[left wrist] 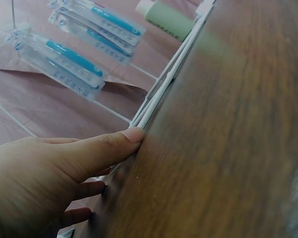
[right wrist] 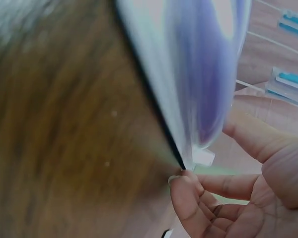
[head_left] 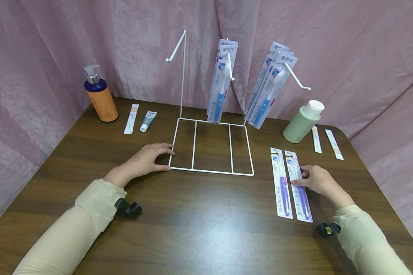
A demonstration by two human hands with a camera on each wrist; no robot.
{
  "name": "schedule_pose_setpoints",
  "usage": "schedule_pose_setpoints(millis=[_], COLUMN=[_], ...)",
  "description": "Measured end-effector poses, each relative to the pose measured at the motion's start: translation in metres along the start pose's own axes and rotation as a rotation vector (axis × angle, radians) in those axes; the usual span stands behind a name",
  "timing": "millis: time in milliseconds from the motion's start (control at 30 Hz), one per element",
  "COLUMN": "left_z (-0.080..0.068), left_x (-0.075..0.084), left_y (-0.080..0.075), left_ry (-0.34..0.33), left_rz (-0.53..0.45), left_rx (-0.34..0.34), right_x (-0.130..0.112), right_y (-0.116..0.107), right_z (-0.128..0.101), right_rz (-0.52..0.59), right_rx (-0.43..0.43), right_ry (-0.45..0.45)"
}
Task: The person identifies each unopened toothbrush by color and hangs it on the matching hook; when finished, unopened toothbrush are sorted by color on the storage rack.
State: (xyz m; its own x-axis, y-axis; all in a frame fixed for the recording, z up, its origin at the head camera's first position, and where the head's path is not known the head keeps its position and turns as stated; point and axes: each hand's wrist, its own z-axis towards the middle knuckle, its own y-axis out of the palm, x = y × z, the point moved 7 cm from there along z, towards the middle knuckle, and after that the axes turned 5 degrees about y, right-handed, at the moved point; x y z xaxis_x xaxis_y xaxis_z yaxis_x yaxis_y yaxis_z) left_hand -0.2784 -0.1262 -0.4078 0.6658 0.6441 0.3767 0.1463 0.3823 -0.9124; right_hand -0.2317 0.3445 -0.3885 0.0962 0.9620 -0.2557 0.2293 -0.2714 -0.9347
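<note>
A white wire display rack [head_left: 211, 170] with three upright hooks stands on the table. My left hand [head_left: 144, 160] rests at its left front corner, thumb tip on the wire and fingers spread along the side, as the left wrist view also shows. Two packaged toothbrushes with purple handles lie flat to the right of the rack. At the edge of the right packaged toothbrush [head_left: 299, 191], my right hand [head_left: 318, 181] pinches between thumb and curled fingers. The left packaged toothbrush [head_left: 281, 187] lies beside it, untouched. Blue packaged toothbrushes hang on the middle hook [head_left: 221, 82] and right hook [head_left: 270, 88].
The rack's left hook [head_left: 176, 46] carries nothing. An orange pump bottle [head_left: 101, 99], a white sachet [head_left: 131, 119] and a small toothpaste tube [head_left: 148, 121] are at the back left. A green bottle [head_left: 299, 124] and two sachets stand or lie at the back right, before a pink curtain.
</note>
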Motion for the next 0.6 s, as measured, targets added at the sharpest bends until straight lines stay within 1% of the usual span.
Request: schedule_pose_setpoints(millis=[300, 600], left_z=[0.0003, -0.0004], left_x=[0.001, 0.0], left_y=[-0.0008, 0.0002], left_ry=[-0.004, 0.011], left_rz=[0.001, 0.012], left_rx=[0.004, 0.007], right_x=[0.0035, 0.0041], right_y=[-0.0004, 0.002], right_z=[-0.0017, -0.0012], right_rz=[0.017, 0.04], right_rx=[-0.027, -0.044], right_ry=[0.061, 0.109])
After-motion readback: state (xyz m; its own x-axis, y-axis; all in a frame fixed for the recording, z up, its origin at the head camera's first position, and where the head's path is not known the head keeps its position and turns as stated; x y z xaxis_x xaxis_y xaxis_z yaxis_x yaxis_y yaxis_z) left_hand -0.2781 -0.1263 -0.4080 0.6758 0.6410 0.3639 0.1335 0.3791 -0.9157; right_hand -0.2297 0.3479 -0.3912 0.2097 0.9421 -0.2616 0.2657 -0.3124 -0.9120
